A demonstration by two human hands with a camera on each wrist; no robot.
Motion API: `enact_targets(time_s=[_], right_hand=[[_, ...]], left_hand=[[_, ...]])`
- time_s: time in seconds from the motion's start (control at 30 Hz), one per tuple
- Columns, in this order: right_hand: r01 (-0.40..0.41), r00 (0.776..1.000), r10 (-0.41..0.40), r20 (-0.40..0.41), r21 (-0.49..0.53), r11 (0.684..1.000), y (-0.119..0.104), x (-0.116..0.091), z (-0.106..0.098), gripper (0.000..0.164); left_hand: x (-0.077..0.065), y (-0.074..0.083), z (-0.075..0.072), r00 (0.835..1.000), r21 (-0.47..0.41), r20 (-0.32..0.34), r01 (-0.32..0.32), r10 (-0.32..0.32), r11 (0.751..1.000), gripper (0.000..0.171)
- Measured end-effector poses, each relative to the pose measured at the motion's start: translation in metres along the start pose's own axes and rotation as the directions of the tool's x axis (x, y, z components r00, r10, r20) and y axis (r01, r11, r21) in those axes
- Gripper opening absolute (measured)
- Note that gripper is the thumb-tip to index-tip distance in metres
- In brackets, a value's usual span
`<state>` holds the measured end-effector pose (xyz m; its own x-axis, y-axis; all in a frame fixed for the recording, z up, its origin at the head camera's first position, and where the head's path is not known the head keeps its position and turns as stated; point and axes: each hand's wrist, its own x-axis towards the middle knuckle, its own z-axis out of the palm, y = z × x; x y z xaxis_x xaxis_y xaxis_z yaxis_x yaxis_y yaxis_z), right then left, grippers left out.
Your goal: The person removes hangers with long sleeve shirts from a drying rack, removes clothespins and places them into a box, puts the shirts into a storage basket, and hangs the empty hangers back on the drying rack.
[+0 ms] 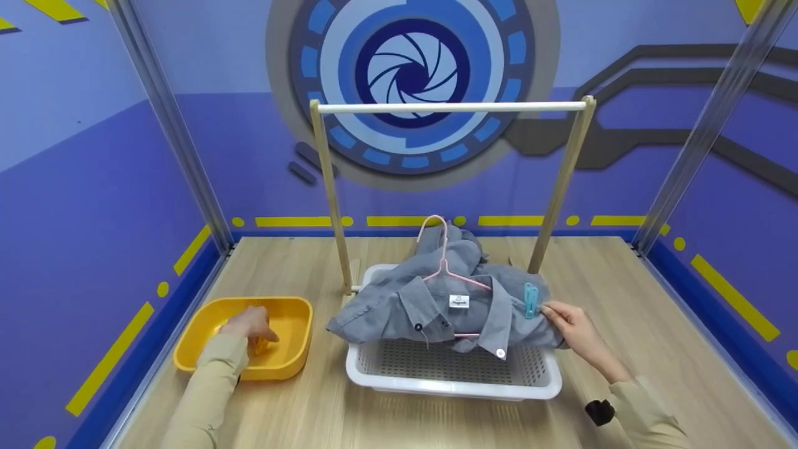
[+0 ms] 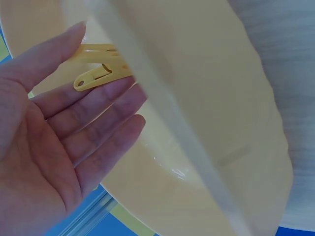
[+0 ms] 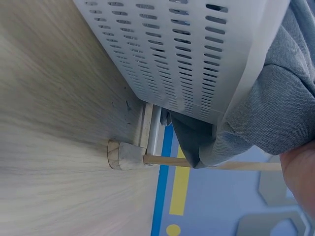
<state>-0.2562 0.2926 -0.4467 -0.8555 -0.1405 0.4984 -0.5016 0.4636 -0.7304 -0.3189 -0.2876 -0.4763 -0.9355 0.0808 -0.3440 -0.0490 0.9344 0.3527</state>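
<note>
My left hand [image 1: 250, 323] is down inside the yellow bin [image 1: 293, 312]. In the left wrist view a yellow clothespin [image 2: 106, 73] sits between the thumb and fingers of that hand, partly hidden by the bin's rim. A grey shirt [image 1: 386, 312] with a pink hanger [image 1: 444, 265] in its collar lies over the white basket [image 1: 455, 388]. Beside the collar, a teal clothespin [image 1: 530, 300] is clipped to the shirt's shoulder on the right. Just right of that clothespin, my right hand [image 1: 576, 330] pinches the shirt's fabric.
Behind the basket stands a wooden rack with a white rod [image 1: 452, 108] across its top. The rack's wooden foot [image 3: 125, 155] rests on the table by the basket. Printed blue panels [image 1: 237, 156] and metal posts [image 1: 177, 131] enclose the table [image 1: 623, 312].
</note>
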Motion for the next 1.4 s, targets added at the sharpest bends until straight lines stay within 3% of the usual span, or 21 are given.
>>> enact_targets(time_s=[0.67,0.87,1.1,1.4], right_hand=[[0.034,0.999,-0.035,-0.015,-0.039,0.999,-0.002,0.001,0.003,0.013],[0.028,1.0,-0.028,-0.007,-0.02,0.999,-0.001,0.001,0.002,0.015],[0.008,1.0,-0.008,-0.007,-0.032,0.999,-0.001,0.0,0.003,0.014],[-0.001,1.0,0.001,0.004,-0.014,1.0,0.03,-0.001,0.004,0.014]], left_hand=[[0.002,-0.01,0.003,0.999,0.017,0.008,-0.038,0.038,0.999,0.023],[0.001,-0.007,-0.001,1.0,-0.008,0.007,-0.013,0.013,1.0,0.02],[0.001,0.002,-0.006,0.998,0.001,-0.041,-0.037,0.037,0.999,0.022],[0.002,0.016,-0.013,0.994,0.016,-0.078,-0.081,0.082,0.997,0.019]])
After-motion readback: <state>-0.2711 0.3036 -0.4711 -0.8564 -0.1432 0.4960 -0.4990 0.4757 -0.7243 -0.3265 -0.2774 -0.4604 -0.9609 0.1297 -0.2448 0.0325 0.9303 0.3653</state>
